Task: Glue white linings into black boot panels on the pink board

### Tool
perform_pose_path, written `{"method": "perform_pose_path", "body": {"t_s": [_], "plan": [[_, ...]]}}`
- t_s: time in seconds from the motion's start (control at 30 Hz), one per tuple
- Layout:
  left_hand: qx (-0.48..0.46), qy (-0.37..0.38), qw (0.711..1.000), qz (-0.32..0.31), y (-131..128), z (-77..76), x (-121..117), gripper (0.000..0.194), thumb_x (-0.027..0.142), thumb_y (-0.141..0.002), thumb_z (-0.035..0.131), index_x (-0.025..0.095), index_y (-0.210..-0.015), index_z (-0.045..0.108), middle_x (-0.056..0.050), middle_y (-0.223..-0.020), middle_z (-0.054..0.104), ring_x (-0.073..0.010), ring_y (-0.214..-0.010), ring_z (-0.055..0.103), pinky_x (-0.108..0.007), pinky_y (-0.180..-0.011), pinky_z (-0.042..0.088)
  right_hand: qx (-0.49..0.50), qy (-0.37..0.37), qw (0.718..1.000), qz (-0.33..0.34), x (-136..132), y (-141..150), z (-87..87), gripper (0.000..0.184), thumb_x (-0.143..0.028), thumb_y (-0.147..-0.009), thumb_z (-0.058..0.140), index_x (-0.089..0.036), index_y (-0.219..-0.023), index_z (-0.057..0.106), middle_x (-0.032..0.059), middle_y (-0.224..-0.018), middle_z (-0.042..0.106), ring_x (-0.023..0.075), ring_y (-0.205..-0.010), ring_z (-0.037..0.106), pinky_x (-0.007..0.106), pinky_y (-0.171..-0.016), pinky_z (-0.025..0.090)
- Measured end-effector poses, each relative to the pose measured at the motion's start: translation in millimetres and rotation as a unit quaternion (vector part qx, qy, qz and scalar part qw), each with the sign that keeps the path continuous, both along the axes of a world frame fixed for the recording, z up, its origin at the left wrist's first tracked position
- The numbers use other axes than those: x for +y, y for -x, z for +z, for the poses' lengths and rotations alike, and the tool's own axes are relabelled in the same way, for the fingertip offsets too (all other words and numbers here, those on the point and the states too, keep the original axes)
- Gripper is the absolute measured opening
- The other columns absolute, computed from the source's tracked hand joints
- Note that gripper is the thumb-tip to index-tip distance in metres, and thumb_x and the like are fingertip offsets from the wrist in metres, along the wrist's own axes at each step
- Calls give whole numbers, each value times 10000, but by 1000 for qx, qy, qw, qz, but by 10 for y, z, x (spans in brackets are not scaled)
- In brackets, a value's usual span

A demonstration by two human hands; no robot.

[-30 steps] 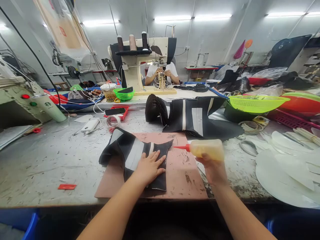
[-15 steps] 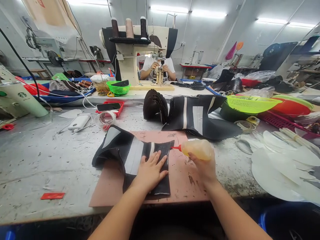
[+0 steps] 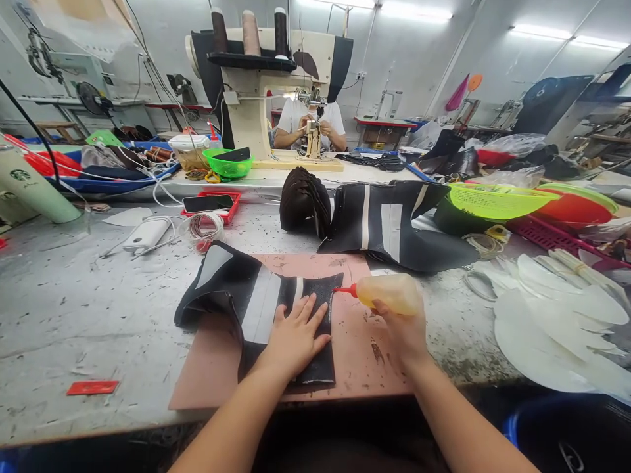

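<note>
Gripping a translucent plastic bottle of yellowish liquid [image 3: 389, 293], your right hand [image 3: 405, 330] has brought its slim red nozzle [image 3: 348, 290] to the black, pale-striped panel [image 3: 262, 295], flattened on the pink rectangular board [image 3: 362, 338] by your spread left hand [image 3: 294, 336], so edge work seems under way.

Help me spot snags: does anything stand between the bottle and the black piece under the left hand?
Nothing visible does. The bottle has its red tip at the right edge of the black piece; the left hand lies flat on it, clear of the tip.
</note>
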State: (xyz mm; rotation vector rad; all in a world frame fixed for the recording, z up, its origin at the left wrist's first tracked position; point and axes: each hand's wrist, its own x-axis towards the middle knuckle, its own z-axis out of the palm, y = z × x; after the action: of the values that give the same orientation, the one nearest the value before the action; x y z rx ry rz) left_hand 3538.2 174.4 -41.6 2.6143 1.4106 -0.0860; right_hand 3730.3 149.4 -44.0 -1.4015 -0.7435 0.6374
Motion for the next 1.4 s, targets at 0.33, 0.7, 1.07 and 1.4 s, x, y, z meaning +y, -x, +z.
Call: {"method": "perform_pose_path", "body": {"t_s": [0.33,0.7,1.07,1.4], "plan": [[-52,-31,998,0,30,-62,-12,407,315,-902,328,201,-1275,443,-75,-1424,313,-249,-1293,313,-521,-1004,298,59,-3,997,48,37,-121,4,570,-429,-464,810,-157,-901,565,51,-846,618,215,-689,619,323,-494,548],[-36,-22,999,-8,32,-50,-16,427,266,-884,335,189,-1298,401,-44,-1443,267,-218,-1316,273,-520,-1017,273,110,45,987,108,-73,-233,-90,630,-417,-422,833,-140,-918,560,60,-820,633,225,-688,627,277,-425,531],[-39,-37,998,-12,26,-63,-27,414,270,-888,345,198,-1289,421,-40,-1434,297,-226,-1313,281,-510,-1015,290,123,25,976,175,-307,-299,-238,528,-363,-489,826,-164,-914,585,66,-828,664,242,-746,637,343,-595,559],[-29,-71,997,-13,-3,-96,-48,409,277,-891,347,196,-1283,431,-36,-1426,309,-217,-1303,303,-499,-1008,304,123,42,972,197,-535,-278,-252,492,-386,-495,824,-184,-887,606,47,-777,672,215,-723,625,318,-649,537]]}}
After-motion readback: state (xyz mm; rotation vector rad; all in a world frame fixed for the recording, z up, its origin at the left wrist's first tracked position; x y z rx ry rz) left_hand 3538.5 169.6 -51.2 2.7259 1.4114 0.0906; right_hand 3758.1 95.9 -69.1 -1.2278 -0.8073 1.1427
